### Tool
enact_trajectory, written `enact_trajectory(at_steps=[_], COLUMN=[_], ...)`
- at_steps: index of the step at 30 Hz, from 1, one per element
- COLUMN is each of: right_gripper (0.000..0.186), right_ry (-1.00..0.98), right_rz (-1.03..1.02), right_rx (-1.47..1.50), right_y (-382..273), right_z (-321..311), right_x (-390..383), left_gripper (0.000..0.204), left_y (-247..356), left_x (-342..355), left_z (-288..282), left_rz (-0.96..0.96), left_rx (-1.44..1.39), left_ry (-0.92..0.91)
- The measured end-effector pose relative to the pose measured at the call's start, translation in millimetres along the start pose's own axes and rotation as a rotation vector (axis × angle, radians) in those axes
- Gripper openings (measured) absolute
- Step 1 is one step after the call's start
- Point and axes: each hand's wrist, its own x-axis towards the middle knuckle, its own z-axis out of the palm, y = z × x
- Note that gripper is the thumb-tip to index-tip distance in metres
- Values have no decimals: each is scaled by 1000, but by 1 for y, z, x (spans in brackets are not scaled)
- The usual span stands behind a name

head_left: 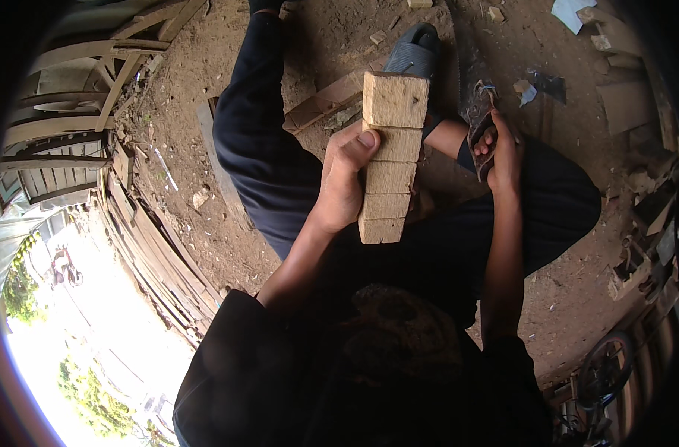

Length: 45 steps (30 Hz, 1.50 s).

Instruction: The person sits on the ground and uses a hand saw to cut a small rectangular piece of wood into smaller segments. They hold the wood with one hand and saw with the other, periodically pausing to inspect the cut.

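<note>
My left hand (343, 175) is closed around a squared wooden block (393, 143), holding it raised over my lap with the thumb on its face. Several straight cuts run across that face, and a small dark spot marks its far end. To the right, the fingers of my right hand (506, 156) wrap around the worn brown handle of a handsaw (477, 112). Its dark blade stretches away from me over the ground, apart from the block, and is hard to make out against the soil.
A plank (324, 102) lies on the dirt beyond my lap, near a dark sandal (414, 52) on my foot. Long boards (160, 249) are stacked at left. Wood offcuts (630, 276) pile up at right, with a bicycle wheel (606, 369) closer to me.
</note>
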Motion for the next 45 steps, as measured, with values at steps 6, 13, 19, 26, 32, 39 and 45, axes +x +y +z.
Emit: enact_trajectory(at_steps=[6,13,19,26,32,39,45], right_gripper=[26,26,26,23,21,21,20], right_ry=[-5,7,-2,-10,-13,1,-6], right_rz=[2,2,-2,-9,-22,-27,-22], right_rx=[-6,-18,-9,7,9,-8,-7], right_y=[-1,-3,-4,-5,-4,-4,-5], right_z=[0,4,5,5,4,5,5], right_x=[0,-4,-4,-5,-3,-4,-5], left_gripper=[75,79,55,75,86,86,66], left_y=[1,4,5,12,13,13,7], left_x=[0,0,-3,-4,-4,-4,-4], left_z=[1,6,-3,7,8,7,7], left_rz=[17,10,-31,-60,-64,-61,-9], left_rx=[39,71,-176,-213,-152,-134,-470], left_ry=[14,24,-112,-123,-113,-138,-203])
